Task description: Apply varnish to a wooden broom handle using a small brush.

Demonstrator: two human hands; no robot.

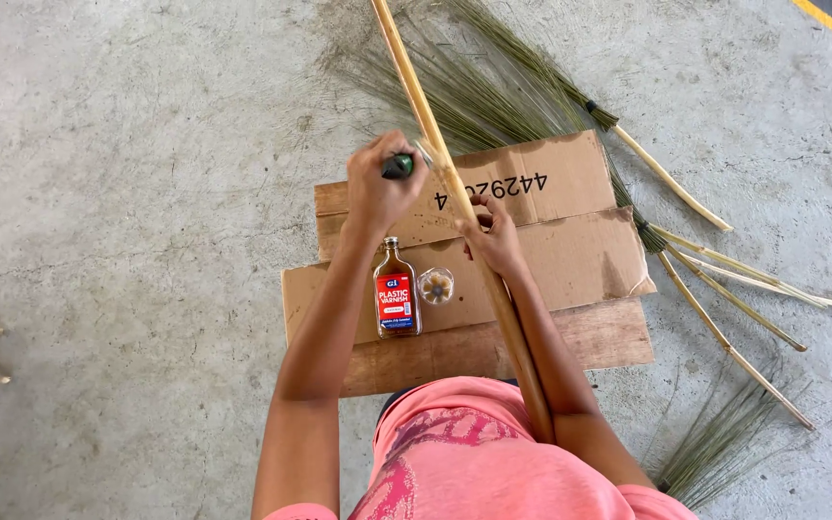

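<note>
Left hand [382, 188] clenched around a dark green-handled brush [400, 166], pressed to the long pale bamboo pole [432, 130]; right hand [495, 236] gripping that pole above flattened brown cardboard [570, 260]. Risk: knocking over the open amber glass bottle [396, 294] just below the left wrist.

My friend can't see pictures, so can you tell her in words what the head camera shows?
A person seen from above holds a long bamboo stick with the right hand while the left hand holds a green-handled tool against it. Below, on flattened cardboard over concrete floor, stand a small brown bottle and its cap; grass brooms lie beyond.
</note>
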